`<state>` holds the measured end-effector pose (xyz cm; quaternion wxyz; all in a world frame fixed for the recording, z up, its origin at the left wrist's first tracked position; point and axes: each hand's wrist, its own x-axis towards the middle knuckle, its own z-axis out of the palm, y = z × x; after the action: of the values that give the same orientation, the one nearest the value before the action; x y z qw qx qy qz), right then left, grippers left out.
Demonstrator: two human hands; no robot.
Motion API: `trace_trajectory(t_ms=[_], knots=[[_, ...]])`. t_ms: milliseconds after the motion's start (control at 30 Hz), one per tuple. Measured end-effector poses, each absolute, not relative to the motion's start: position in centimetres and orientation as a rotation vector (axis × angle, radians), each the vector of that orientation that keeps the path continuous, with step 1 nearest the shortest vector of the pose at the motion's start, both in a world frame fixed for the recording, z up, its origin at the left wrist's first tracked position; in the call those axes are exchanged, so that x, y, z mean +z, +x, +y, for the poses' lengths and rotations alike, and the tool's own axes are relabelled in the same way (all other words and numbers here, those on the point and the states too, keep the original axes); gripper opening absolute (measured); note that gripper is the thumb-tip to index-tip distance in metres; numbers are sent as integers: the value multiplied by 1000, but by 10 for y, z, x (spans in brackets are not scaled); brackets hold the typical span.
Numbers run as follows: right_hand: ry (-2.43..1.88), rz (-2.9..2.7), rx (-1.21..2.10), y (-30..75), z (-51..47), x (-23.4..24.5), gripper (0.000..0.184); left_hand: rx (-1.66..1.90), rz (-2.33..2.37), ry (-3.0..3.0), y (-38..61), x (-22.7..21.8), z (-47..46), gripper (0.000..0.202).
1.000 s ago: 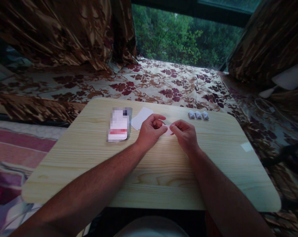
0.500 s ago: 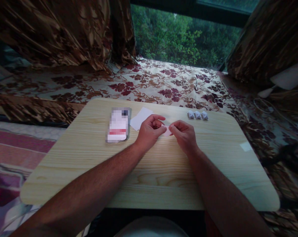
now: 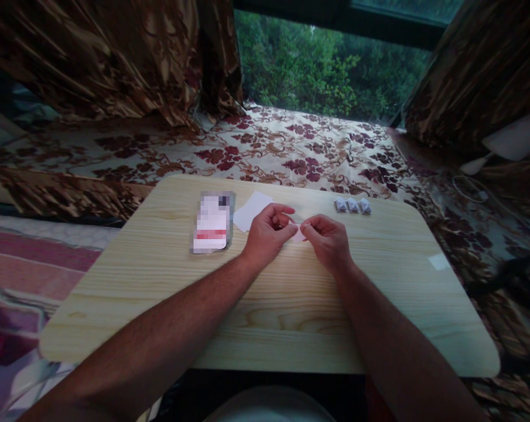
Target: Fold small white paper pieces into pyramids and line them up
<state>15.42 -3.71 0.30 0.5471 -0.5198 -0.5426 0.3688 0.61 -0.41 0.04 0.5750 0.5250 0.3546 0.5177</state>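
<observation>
Pinches the slip (image 3: 297, 235) with left hand (image 3: 268, 231) and right hand (image 3: 330, 240) from opposite sides, probably for steadiness, over mid-table (image 3: 277, 293). Has paper (image 3: 250, 210) just left, seemingly for easy reach; folded shapes (image 3: 353, 206) far right.

2 hands (image 3: 269, 232) (image 3: 329, 240), 3 pointed pieces (image 3: 353, 206), 1 table (image 3: 286, 319)

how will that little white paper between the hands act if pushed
The small white paper looks thin, so it would probably bend. It is likely very light, showing only as a small patch between the left hand and right hand. Looking flat, it seems unlikely to roll.
</observation>
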Motion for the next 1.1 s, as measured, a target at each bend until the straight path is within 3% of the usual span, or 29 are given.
trace_trajectory(t_ms=[1100], knots=[[-1279, -1270, 894, 152, -34, 0, 11, 1183, 835, 1230, 4, -4, -1, 32]])
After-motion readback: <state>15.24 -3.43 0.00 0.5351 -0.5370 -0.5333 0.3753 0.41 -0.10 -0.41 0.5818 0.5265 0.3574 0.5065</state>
